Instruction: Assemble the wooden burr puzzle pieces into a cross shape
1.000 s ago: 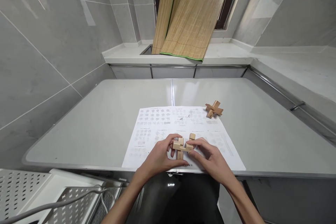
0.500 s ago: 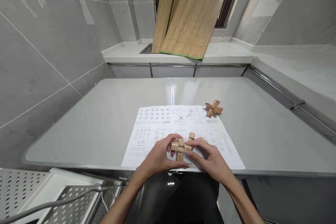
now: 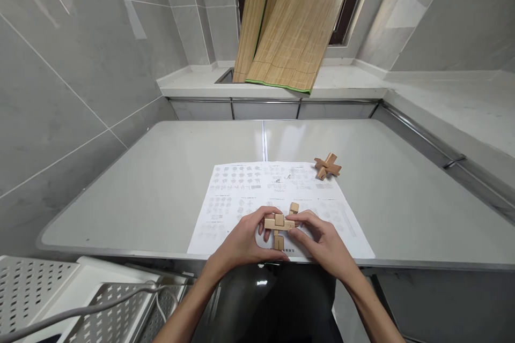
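Note:
Between my two hands are pale wooden burr puzzle pieces (image 3: 279, 223), crossed over each other above the printed sheet (image 3: 219, 214). My left hand (image 3: 251, 236) curls around their left side, with fingers above and the thumb below near the lower block. My right hand (image 3: 317, 233) pinches the right end of the crosswise piece between thumb and fingers. Another pale wooden block (image 3: 294, 208) stands just beyond my right fingertips, partly hidden by them. Farther back, an assembled brown wooden burr puzzle (image 3: 328, 166) rests at the sheet's upper right corner.
The light grey table (image 3: 120, 193) reaches to the tiled walls. Behind it, a bamboo mat (image 3: 289, 32) leans on the white ledge (image 3: 193, 86) by the window. White perforated racks (image 3: 116, 311) with a grey cable stand below the table at left.
The crosswise piece in my hands now lies straight and closer against the upright one, whose lower block sits slightly lower. My hands have barely shifted.

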`<action>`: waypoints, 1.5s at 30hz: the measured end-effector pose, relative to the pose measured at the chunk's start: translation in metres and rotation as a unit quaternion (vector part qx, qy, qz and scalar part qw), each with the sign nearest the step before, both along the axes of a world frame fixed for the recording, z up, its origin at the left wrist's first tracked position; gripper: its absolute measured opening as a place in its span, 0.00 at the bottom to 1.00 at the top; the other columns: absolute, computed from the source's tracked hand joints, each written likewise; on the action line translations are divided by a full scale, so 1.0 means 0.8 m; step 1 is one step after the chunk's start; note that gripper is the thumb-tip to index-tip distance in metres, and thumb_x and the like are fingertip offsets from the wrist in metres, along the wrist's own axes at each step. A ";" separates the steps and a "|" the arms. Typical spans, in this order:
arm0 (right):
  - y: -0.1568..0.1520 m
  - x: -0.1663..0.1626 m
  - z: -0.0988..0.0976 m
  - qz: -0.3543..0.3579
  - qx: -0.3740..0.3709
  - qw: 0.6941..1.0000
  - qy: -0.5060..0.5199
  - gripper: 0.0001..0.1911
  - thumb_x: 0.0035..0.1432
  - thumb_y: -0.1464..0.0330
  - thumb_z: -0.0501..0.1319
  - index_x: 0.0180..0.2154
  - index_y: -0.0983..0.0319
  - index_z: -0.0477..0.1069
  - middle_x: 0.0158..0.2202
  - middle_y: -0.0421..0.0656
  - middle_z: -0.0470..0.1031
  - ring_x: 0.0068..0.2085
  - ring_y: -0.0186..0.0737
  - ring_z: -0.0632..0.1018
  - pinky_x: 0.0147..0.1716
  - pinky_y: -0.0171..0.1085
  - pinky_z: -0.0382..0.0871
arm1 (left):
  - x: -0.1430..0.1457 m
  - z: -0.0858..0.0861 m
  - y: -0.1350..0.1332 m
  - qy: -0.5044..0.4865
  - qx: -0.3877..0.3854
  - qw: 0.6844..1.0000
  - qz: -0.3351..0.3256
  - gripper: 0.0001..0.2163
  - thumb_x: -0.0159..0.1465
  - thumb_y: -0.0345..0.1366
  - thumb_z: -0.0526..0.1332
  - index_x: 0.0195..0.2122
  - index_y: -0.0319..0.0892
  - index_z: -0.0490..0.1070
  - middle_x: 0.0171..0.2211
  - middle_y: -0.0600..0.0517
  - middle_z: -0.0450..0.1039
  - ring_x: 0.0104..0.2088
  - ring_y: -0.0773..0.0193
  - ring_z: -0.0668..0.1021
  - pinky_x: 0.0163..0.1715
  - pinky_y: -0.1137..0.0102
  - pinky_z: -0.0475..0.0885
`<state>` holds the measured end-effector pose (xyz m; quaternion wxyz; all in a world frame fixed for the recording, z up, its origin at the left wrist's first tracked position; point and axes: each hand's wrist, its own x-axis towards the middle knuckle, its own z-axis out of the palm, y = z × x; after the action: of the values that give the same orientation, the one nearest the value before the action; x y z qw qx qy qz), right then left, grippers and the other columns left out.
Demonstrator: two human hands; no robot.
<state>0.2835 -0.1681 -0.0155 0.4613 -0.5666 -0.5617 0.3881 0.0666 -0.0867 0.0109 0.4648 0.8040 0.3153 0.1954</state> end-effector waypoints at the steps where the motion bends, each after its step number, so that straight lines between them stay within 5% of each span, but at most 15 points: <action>1: 0.000 0.000 0.000 -0.001 0.001 1.000 -0.001 0.17 0.66 0.53 0.65 0.50 0.53 0.81 0.48 0.45 0.81 0.51 0.50 0.80 0.53 0.46 0.74 | 0.000 0.000 0.000 0.000 -0.004 1.000 -0.002 0.34 0.52 0.49 0.78 0.57 0.48 0.69 0.33 0.56 0.71 0.33 0.62 0.73 0.37 0.67 0.70; 30: 0.003 -0.001 -0.003 -0.017 -0.006 1.000 0.004 0.16 0.65 0.53 0.66 0.46 0.55 0.80 0.46 0.45 0.81 0.50 0.49 0.79 0.51 0.44 0.71 | 0.000 0.000 -0.002 0.000 0.047 0.999 0.023 0.31 0.53 0.47 0.78 0.54 0.47 0.70 0.41 0.54 0.76 0.34 0.64 0.73 0.38 0.68 0.70; 41: 0.007 -0.005 -0.013 -0.162 0.049 0.984 -0.049 0.15 0.69 0.54 0.60 0.44 0.59 0.76 0.43 0.46 0.79 0.44 0.47 0.78 0.47 0.45 0.71 | 0.005 -0.001 -0.001 0.004 0.055 0.991 0.119 0.27 0.56 0.46 0.76 0.52 0.44 0.70 0.32 0.57 0.70 0.29 0.66 0.69 0.32 0.71 0.67; 45: 0.010 -0.008 -0.020 -0.161 0.083 0.975 -0.131 0.16 0.68 0.56 0.61 0.52 0.57 0.73 0.51 0.49 0.74 0.49 0.49 0.76 0.49 0.48 0.73 | 0.005 -0.001 -0.002 -0.002 0.048 0.989 0.142 0.26 0.58 0.48 0.75 0.52 0.45 0.70 0.32 0.57 0.70 0.29 0.66 0.68 0.31 0.71 0.67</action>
<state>0.2770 -0.1600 -0.0319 0.4856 -0.6554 -0.5488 0.1828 0.0708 -0.0881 0.0098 0.3943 0.7719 0.4154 0.2760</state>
